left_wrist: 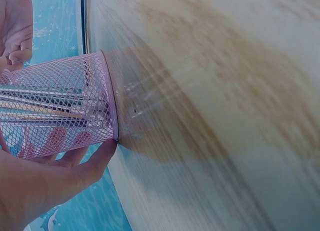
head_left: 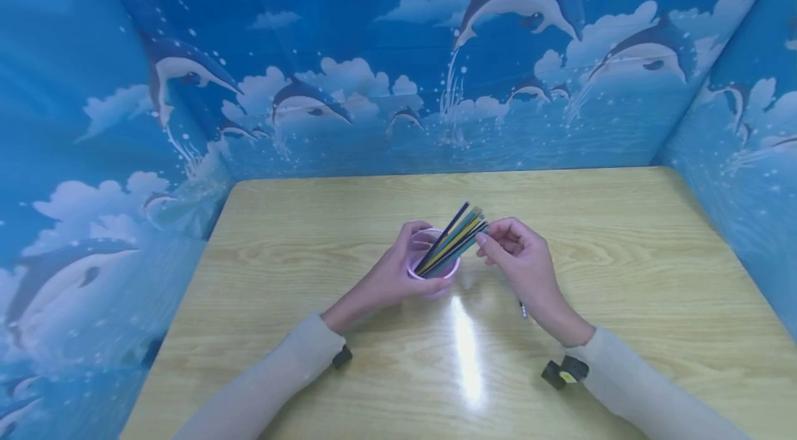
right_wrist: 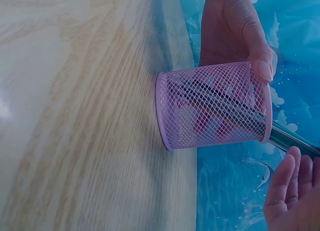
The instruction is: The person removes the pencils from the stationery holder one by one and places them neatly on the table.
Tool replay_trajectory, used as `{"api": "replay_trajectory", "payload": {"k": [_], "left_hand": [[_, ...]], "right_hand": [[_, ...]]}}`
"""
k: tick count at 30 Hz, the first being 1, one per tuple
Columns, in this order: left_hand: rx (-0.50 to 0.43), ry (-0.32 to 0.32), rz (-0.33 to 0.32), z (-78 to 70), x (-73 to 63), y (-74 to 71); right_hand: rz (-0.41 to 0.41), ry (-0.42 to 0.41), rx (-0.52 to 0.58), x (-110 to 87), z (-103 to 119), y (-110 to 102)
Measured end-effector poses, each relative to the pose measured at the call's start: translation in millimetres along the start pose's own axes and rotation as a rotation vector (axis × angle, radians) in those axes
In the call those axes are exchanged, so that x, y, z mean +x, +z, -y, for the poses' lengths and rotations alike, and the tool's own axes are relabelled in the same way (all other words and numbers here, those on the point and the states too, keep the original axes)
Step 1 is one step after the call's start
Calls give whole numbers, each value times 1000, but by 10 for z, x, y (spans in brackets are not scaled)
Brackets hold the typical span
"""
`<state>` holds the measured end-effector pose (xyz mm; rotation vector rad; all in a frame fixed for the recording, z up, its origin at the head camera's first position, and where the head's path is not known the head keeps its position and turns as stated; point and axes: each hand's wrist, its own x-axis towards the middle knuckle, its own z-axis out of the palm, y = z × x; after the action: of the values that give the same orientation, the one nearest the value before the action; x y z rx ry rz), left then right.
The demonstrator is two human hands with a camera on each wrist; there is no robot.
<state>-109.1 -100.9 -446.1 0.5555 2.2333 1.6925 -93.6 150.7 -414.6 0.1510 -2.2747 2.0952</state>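
A pink mesh pencil cup (right_wrist: 212,133) stands on the table, a bundle of several pencils (head_left: 457,239) leaning out of it toward the right. The pencils show dark, green and yellow sides. My left hand (head_left: 401,267) grips the cup from the left, thumb on the near side and fingers round the far side. At the pencils' upper ends, my right hand (head_left: 526,257) pinches with thumb and forefinger; exactly how many pencils it holds cannot be told. Its other fingers (right_wrist: 285,178) are loosely curled beside the bundle in the right wrist view.
The wood-grain table (head_left: 299,232) runs back to a blue backdrop (head_left: 349,25) printed with dolphins, which also closes off both sides. A small silvery thing (head_left: 523,310) shows beside the right wrist. A bright light reflection lies on the tabletop in front of the cup.
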Motion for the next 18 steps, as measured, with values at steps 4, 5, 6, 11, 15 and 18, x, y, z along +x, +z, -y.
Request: {"api": "replay_trajectory", "payload": {"k": [4,5,6,11,15,18], "left_hand": [[4,0,9,6,-3,1],[5,-1,11,6,-7,1],[6,-3,12,5,-12,0],[-8,-10,7,6,-30,-11],[-25,1,16,11,-20,-13],[-22,4,22,0,-9,-22]], "right_hand": [[1,-4,-27,9,-21,-9],[-2,-4,-28,8,-16,-7],[-5,-9,-28,7,-10,-4],[-53,-77,7,5,21,4],[-100,-127,67,-3,39,-5],[-123,-162,123,-4,46,-17]]}}
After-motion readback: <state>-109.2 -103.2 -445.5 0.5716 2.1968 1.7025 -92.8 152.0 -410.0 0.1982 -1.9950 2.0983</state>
